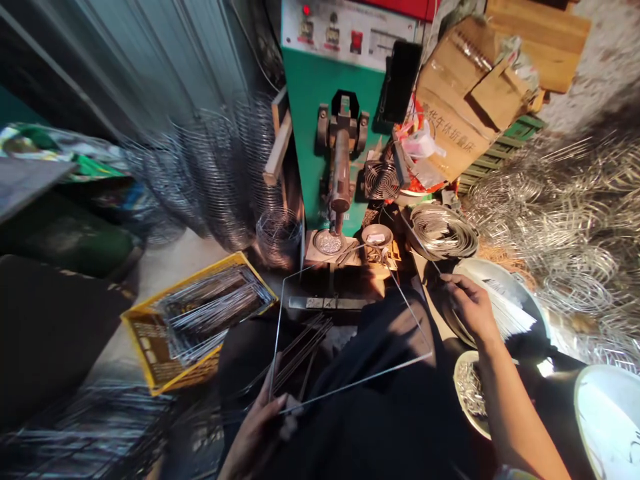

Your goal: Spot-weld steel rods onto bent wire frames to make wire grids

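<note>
My left hand [260, 420] is low in the middle, its thumb and fingers closed on a corner of a bent wire frame [357, 383]. The frame spans my dark-clothed lap, and its far side reaches toward the small dishes at the green machine. My right hand [470, 303] is on the right, fingers pinched together at the end of a thin straight wire [423, 245] that slants up and left. Beneath that hand is a round metal pan [537, 307] with a bundle of straight wires [505, 310] in it.
Ahead stands a green welding-type machine [313, 133] with a thick metal electrode arm [341, 173]. A yellow crate [140, 363] of wire pieces sits left, before stacked wire rings [220, 180]. Right are coiled wire rings [443, 230], a bowl of small metal parts [470, 387] and a cardboard box [450, 100].
</note>
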`<state>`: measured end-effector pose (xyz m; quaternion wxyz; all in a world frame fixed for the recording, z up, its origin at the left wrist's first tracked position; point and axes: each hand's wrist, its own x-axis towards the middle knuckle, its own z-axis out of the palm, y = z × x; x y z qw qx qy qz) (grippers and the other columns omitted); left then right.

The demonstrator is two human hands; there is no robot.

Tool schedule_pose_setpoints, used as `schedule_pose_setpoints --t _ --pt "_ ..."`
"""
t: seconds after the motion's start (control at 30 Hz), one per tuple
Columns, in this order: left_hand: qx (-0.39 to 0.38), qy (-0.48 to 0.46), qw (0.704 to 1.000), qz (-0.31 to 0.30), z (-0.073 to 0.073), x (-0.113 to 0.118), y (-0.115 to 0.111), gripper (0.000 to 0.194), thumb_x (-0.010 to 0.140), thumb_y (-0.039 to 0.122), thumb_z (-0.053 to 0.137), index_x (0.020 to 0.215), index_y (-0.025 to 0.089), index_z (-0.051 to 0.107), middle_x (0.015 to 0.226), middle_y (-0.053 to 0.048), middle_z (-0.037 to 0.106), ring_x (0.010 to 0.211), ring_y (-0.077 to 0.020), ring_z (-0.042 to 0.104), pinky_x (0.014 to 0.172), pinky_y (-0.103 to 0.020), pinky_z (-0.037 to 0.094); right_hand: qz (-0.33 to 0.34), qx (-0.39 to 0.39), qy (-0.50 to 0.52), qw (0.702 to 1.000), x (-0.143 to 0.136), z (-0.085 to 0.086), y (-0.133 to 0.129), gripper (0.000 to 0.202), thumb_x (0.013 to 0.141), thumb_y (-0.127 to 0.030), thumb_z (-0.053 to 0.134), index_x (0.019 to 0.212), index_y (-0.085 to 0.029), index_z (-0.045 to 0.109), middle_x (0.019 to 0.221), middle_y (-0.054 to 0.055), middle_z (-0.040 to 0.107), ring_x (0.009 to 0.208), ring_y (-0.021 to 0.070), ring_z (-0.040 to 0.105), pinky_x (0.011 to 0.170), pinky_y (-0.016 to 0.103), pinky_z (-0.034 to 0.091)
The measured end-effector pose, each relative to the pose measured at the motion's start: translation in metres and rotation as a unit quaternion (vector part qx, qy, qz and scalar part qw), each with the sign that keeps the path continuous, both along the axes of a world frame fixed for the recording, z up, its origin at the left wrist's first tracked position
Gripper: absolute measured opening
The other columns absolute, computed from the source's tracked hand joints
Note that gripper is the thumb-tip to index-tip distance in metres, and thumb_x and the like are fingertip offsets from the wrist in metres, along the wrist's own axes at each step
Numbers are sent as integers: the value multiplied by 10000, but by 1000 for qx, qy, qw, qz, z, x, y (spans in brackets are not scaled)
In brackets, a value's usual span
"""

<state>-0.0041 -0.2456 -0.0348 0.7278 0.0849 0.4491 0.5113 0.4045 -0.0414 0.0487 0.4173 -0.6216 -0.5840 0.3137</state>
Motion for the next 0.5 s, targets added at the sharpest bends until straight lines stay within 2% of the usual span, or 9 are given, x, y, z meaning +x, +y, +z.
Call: schedule_pose_setpoints --t 0.1,0.17,0.27,0.33,0.4,0.5 --pt "13 -10 1000 4 0 0 4 1043 820 220 742 1582 332 39 605 38 621 482 -112 556 481 -183 437 -17 -36 44 998 3 10 -16 355 839 -417 657 1105 -186 703 591 -46 532 449 81 383 414 204 294" --pt "26 -4 1000 -11 -1 0 7 1025 840 235 720 1585 308 20 624 15 647 473 -117 556 466 -185 430 -5 -36 30 999 2 20 -23 339 842 -408 659 1100 -196 713 580 -42 539 469 93 436 432 203 344" --pt "33 3 999 -31 -5 4 11 1009 861 273 695 1586 280 -6 636 -14 673 473 -137 576 462 -203 440 48 -11 -22 999 -7 33 -31 280 868 -388 634 1062 -216 740 794 24 691 664 146 618 597 246 505" --pt "34 5 999 -38 -7 6 12 1016 864 296 691 1585 269 -24 642 -30 685 484 -155 597 467 -217 452 82 12 -62 995 -15 38 -37 261 896 -368 603 1060 -225 748 939 48 724 773 171 665 691 278 541" --pt "37 10 998 -47 -9 9 13 1010 867 315 686 1586 263 -21 670 -56 704 494 -168 618 471 -225 459 113 41 -109 987 -27 37 -43 258 921 -333 569 1067 -225 752 994 57 729 840 186 682 763 303 549" --pt "41 18 997 -56 -8 12 14 987 865 325 689 1589 273 20 702 -75 721 518 -183 647 492 -236 476 154 78 -162 972 -49 24 -53 288 932 -274 527 1119 -211 738 1065 69 736 969 215 693 880 341 545"
